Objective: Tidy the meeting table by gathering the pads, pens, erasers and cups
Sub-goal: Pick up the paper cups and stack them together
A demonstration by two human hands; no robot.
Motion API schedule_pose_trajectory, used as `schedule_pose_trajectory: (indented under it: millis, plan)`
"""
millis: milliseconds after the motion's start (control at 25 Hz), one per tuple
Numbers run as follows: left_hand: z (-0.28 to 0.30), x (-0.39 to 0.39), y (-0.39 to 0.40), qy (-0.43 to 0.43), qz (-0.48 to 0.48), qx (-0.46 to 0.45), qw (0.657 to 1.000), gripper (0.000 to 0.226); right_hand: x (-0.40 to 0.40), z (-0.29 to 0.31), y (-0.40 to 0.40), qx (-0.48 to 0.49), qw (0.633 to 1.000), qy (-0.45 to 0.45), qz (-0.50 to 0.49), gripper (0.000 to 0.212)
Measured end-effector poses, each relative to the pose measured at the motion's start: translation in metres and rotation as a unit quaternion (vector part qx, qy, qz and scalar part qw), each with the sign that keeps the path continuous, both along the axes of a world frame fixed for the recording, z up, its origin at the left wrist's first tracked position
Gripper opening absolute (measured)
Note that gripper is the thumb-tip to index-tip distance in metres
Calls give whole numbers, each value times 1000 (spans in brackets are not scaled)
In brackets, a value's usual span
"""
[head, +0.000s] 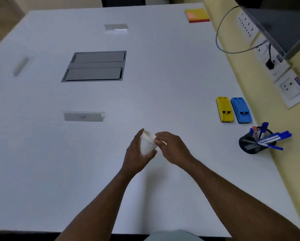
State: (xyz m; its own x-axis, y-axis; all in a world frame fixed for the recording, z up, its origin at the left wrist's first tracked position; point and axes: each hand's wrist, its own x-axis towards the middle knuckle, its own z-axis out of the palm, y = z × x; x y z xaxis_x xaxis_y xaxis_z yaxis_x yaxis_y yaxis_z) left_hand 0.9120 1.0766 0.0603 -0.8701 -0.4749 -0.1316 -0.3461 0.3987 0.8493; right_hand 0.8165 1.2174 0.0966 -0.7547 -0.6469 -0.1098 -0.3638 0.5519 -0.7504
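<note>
A small stack of nested white paper cups (147,143) is held above the white table (163,84), near its front middle. My left hand (137,153) wraps around the side and base of the stack. My right hand (172,146) pinches the rims at the top. Along the right edge lie a yellow eraser (224,109) and a blue eraser (241,109) side by side. Just in front of them a black mesh holder (252,145) contains several blue and red pens (274,136). A stack of yellow and orange pads (197,15) sits at the far right corner.
A grey cable hatch (95,66) is set into the table's middle, with small flap covers (84,116) around it. On the right, a yellow wall carries sockets (274,66), a plugged cable and a dark screen's lower edge.
</note>
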Motion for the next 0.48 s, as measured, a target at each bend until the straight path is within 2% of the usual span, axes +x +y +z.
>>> schedule_pose_trajectory:
  millis: [120,240,480]
  plan:
    - [-4,8,-11,15,31,9,999,88,-4,1,-20,16,998,45,51,21]
    - [-3,10,-27,29,55,5,998,84,-7,3,-44,8,997,43,68,20]
    - [-16,23,-71,3,98,-49,994,85,-21,11,-94,-48,997,55,-5,17]
